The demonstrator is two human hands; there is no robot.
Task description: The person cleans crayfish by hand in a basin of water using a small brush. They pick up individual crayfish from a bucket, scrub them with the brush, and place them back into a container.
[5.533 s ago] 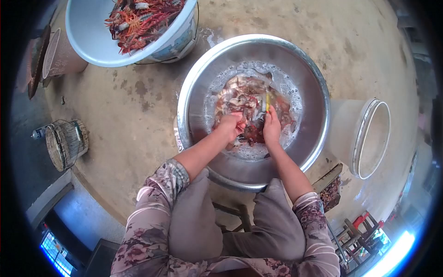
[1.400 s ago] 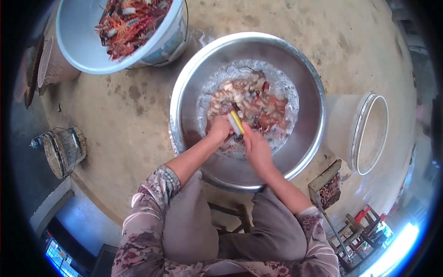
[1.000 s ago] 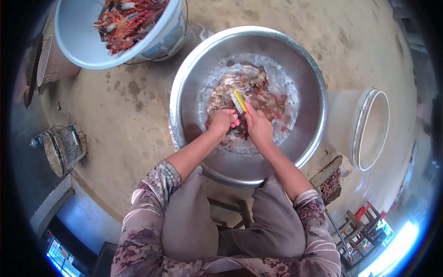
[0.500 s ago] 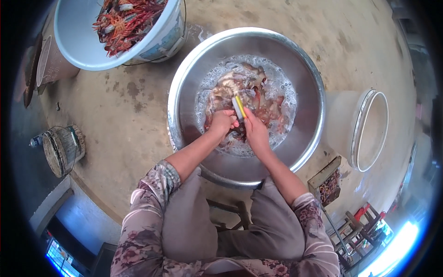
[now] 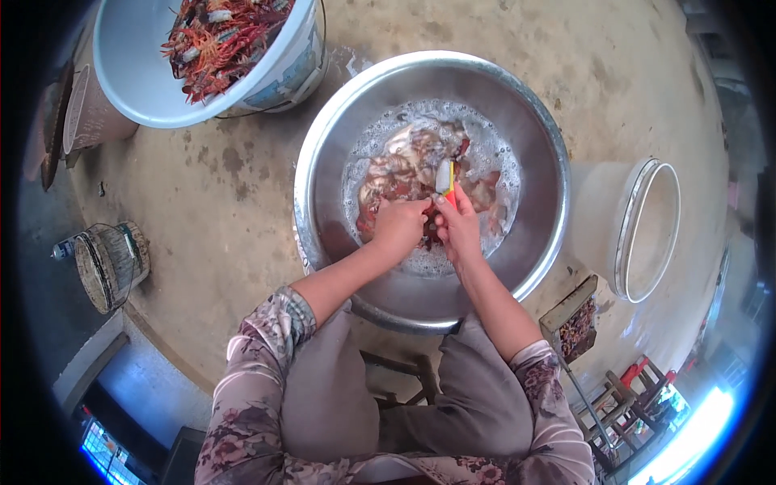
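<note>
Over the steel basin (image 5: 517, 267) of foamy water, the right hand (image 5: 459, 228) grips a yellow brush (image 5: 444, 176) — the left hand (image 5: 398, 229) is clenched around a crayfish (image 5: 428, 234).

Bare concrete floor (image 5: 218, 202), stained and damp in patches — daylight falls bright across it. A woven basket (image 5: 109, 263) stands at the left, a white bucket (image 5: 638, 230) lies tipped at the right, a wooden stool (image 5: 400, 384) below.
</note>
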